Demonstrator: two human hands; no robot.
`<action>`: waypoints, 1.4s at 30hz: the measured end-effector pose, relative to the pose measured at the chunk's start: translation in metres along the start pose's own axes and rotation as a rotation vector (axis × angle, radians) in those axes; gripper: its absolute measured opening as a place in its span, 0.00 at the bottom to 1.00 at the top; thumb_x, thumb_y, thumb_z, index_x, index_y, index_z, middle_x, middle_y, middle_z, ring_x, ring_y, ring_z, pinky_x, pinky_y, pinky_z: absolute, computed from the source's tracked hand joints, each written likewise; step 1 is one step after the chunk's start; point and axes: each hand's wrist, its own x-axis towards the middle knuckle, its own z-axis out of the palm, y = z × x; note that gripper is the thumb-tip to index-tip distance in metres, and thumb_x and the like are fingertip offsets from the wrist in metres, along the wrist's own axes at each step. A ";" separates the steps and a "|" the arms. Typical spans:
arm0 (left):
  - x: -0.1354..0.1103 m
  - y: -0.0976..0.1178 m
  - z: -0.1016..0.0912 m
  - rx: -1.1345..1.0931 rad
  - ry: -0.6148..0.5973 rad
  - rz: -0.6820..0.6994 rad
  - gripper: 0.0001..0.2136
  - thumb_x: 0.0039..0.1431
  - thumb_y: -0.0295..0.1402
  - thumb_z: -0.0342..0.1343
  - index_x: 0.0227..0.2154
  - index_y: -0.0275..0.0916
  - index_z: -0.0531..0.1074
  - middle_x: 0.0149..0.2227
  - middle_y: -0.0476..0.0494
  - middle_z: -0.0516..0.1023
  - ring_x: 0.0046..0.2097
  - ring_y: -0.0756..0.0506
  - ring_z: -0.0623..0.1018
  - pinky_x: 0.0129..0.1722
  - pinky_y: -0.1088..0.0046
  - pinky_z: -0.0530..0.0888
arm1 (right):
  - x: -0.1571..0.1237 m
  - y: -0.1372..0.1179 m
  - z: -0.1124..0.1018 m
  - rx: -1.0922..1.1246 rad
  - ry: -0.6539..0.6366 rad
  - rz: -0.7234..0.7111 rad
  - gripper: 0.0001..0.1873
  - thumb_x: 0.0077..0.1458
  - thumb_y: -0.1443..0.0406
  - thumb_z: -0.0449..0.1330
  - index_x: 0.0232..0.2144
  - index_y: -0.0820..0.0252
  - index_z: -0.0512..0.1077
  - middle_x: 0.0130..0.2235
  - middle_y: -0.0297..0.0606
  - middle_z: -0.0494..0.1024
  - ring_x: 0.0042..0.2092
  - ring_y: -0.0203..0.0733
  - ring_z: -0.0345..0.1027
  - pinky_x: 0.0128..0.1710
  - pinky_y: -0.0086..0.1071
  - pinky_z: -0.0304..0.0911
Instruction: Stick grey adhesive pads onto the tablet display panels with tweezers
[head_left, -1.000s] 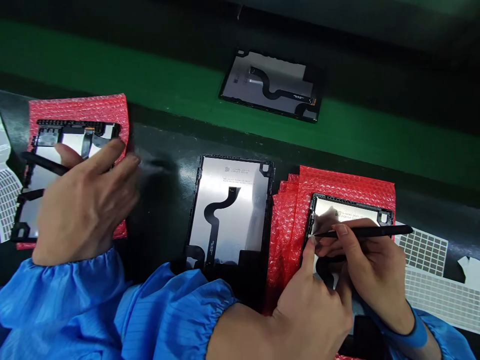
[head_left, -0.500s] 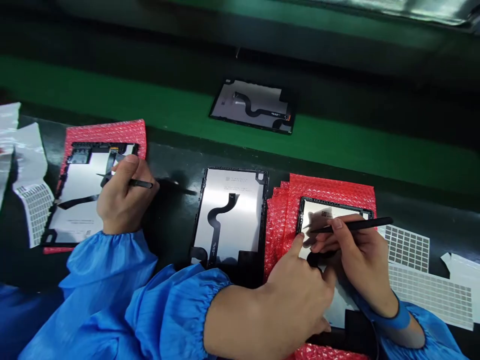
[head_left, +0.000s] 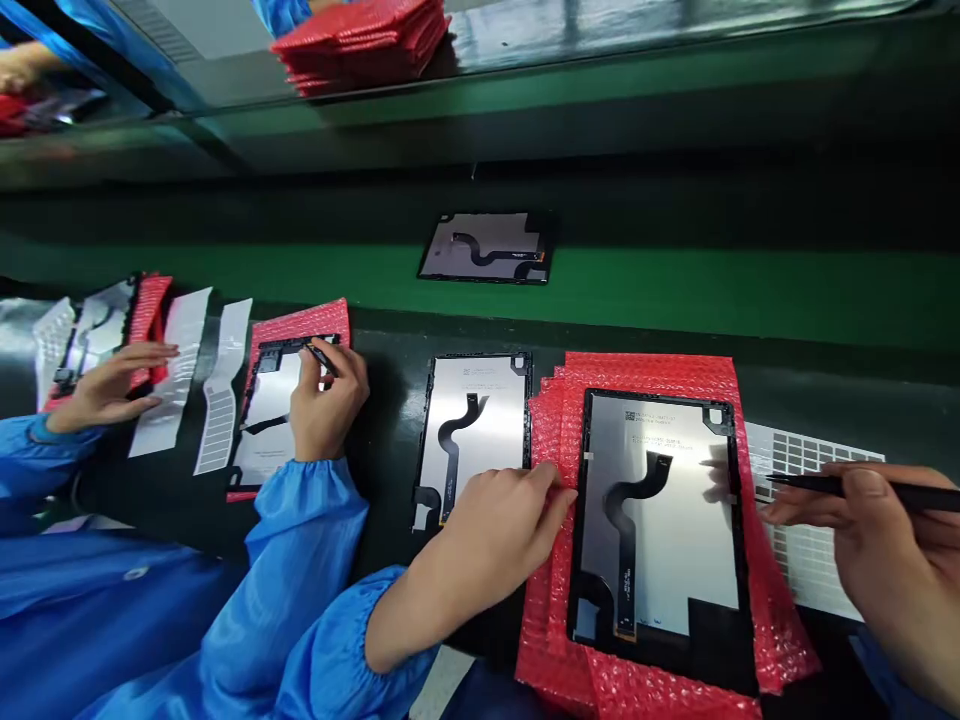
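A screen panel (head_left: 675, 540) with a black ribbon cable (head_left: 621, 520) lies face down on red bubble-wrap bags (head_left: 551, 600) in front of me. My left hand (head_left: 487, 530) is beside the panel's left edge, fingers curled and tips together; anything between them is too small to make out. Off the panel's right side, my right hand (head_left: 892, 540) grips dark tweezers (head_left: 825, 485), whose tip points left. Under this hand lies a white sheet of grid stickers (head_left: 814, 560). Small pale tabs show on both side edges of the panel.
Another screen panel (head_left: 480, 430) lies to the left, and one more (head_left: 487, 250) on the green strip behind. A co-worker's hand (head_left: 326, 400) works over a panel (head_left: 270, 420) at left; another hand (head_left: 112, 385) is farther left. Stacked red bags (head_left: 360, 45) sit on the shelf.
Both my hands have moved off the panel: the left to its left edge, the right with the tweezers out over the sticker sheet. The view has shifted, showing more at left and the shelf.
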 end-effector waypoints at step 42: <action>0.012 0.018 0.010 -0.953 0.273 0.090 0.07 0.73 0.36 0.46 0.37 0.43 0.60 0.31 0.53 0.62 0.32 0.49 0.62 0.33 0.69 0.62 | 0.003 0.035 -0.001 0.060 -0.041 0.259 0.27 0.49 0.44 0.76 0.35 0.59 0.76 0.26 0.38 0.85 0.25 0.44 0.82 0.32 0.29 0.80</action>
